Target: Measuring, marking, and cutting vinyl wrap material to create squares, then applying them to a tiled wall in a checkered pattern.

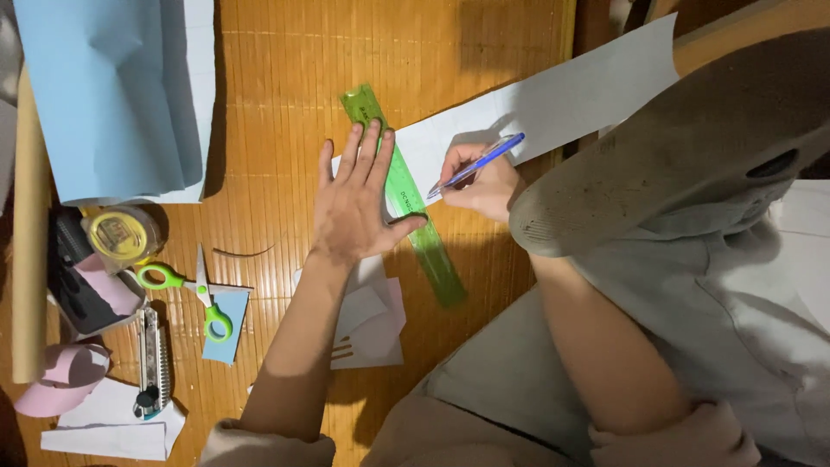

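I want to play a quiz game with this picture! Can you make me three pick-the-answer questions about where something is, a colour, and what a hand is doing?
1. Where are the scissors?
A. On the white paper
B. On the floor mat, left of the left hand
C. In the right hand

2. What colour is the ruler?
A. Green
B. Red
C. Yellow

3. What is the left hand doing?
A. Holding a pen
B. Cutting
C. Pressing flat on the ruler

Answers: 1 B, they lie on the mat. 2 A, it is see-through green. 3 C, its fingers spread over the ruler, while the right hand holds the blue pen on the white paper.
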